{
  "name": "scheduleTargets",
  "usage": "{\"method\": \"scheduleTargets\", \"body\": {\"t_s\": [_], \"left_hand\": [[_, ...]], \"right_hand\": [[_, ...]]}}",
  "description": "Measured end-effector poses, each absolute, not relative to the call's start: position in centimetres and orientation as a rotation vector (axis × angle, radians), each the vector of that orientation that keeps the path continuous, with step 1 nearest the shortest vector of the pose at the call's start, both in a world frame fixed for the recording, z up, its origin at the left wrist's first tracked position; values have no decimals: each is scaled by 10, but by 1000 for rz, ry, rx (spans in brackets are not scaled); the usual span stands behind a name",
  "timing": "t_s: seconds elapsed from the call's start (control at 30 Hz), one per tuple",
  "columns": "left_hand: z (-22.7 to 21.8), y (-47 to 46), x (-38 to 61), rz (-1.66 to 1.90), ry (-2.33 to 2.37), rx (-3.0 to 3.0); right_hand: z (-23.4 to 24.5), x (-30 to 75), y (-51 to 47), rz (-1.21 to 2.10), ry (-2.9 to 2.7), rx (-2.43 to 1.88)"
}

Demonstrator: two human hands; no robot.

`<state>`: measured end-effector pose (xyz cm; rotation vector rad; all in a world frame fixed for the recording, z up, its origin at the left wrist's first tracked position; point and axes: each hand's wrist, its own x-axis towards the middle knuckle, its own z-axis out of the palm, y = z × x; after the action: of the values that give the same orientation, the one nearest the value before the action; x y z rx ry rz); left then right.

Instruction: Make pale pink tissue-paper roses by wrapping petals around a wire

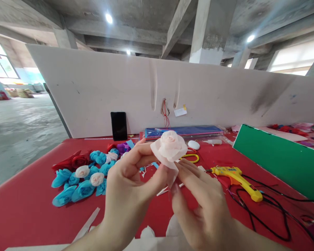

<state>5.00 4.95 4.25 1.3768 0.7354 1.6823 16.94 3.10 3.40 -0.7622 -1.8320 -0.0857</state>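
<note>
Both my hands hold up a pale pink paper rose [170, 146] above the red table [26, 205]. My left hand [131, 188] pinches the flower from the left, thumb and fingers closed round its petals. My right hand [201, 205] grips the twisted base under the bloom with its fingertips. The rose's stem end is hidden between my fingers.
A heap of blue, white, red and purple paper roses [81, 177] lies at the left. A yellow glue gun [238, 177] with black cable, yellow-handled scissors [191, 157], a glue bottle [211, 142], paper packs [183, 131] and a black phone [118, 126] lean near the white partition. Green board [279, 160] at right.
</note>
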Motion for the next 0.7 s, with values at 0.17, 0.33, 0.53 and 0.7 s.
{"method": "scheduleTargets", "body": {"t_s": [0.17, 0.33, 0.53, 0.7], "left_hand": [[42, 50, 47, 1640, 803, 1393], [45, 51, 45, 1605, 784, 1429], [47, 52, 46, 1495, 697, 1341], [52, 54, 39, 1332, 581, 1283]], "right_hand": [[35, 170, 29, -11, -1799, -780], [35, 173, 30, 101, -1754, -763], [40, 178, 32, 348, -1742, -794], [40, 183, 43, 1147, -1581, -554]]}}
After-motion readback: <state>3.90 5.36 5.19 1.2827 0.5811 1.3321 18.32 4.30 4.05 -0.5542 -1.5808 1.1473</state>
